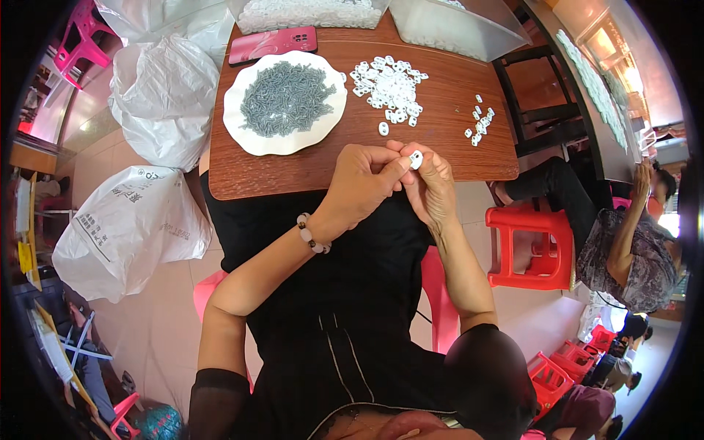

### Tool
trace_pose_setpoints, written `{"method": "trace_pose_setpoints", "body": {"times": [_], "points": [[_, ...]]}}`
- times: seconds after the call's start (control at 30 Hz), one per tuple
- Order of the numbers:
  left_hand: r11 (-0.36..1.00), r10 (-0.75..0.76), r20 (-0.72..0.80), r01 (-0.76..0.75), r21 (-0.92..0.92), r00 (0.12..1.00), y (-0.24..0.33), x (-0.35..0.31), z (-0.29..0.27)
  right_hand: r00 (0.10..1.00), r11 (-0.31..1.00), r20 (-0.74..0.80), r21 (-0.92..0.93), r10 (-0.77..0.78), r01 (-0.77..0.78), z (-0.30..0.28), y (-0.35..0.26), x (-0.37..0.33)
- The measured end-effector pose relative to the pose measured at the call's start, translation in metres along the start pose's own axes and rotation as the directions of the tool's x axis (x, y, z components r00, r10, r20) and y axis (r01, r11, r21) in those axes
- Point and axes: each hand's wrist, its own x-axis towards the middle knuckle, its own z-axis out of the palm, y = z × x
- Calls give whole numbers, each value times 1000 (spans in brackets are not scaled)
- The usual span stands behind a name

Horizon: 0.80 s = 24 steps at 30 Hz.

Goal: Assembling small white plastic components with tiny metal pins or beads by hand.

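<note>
My left hand point(359, 183), with a beaded bracelet at its wrist, meets my right hand point(433, 191) above the table's near edge. Between their fingertips is a small white plastic piece point(416, 158) with a dark hole. Thumbs and fingers of both hands are pinched at it; any smaller part in them is hidden. Just beyond lies a loose pile of like white pieces point(389, 82), and one single piece point(383, 129) sits apart nearer my hands. A scalloped white plate point(238, 132) to the left holds a heap of small grey pins point(286, 99).
The brown wooden table point(455, 81) also bears a small group of white pieces point(480, 125) at right, a pink phone point(273, 45) and bins point(469, 37) at the back. White bags point(136, 227) stand on the left. A red stool point(532, 246) and a seated person point(631, 249) are at right.
</note>
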Motion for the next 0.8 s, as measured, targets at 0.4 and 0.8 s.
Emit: {"method": "trace_pose_setpoints", "body": {"times": [0.4,0.8], "points": [[999,38,-37,-39,-27,999,2,-2,0,1000,997,22,-71,6,-4,15,-7,3],[994,95,-30,-93,64,995,-8,-6,0,1000,1000,22,-17,19,-19,2,0,1]]}}
